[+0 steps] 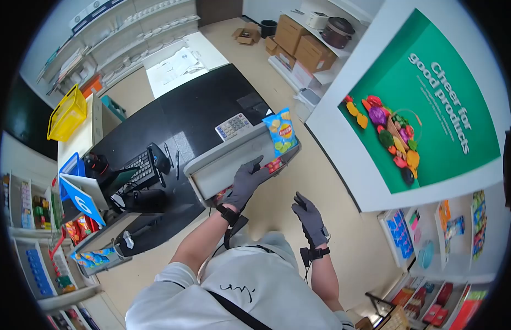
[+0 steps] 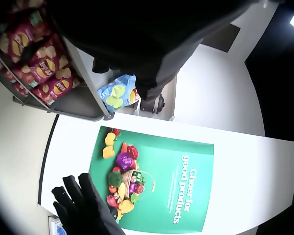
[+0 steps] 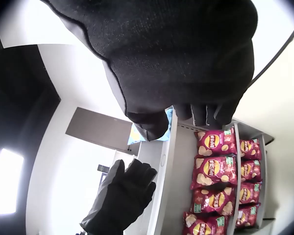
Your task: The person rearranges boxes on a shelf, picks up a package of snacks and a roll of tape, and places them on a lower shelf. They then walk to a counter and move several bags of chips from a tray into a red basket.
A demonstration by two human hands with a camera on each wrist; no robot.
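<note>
My left hand point(image 1: 249, 184), in a dark grey glove, reaches over the front of a grey shelf rack point(image 1: 197, 165) with its fingers extended and nothing in its grasp. Lower and apart from the rack, my gloved right hand point(image 1: 310, 217) hovers over the floor, fingers loosely spread. A blue chip bag point(image 1: 280, 132) stands at the right end of the rack's top tier, beyond the left fingertips. Under that tier sit several red chip bags point(image 3: 213, 169) in rows behind a rail. The left hand hides part of them in the head view.
Behind the rack, a black counter point(image 1: 206, 104) carries a calculator point(image 1: 233, 126), pens and a keyboard point(image 1: 137, 168). A panel with a green poster point(image 1: 431, 110) rises at the right. Stocked shelves point(image 1: 453, 225) line the right side, and cardboard boxes point(image 1: 294, 33) are stacked at the back.
</note>
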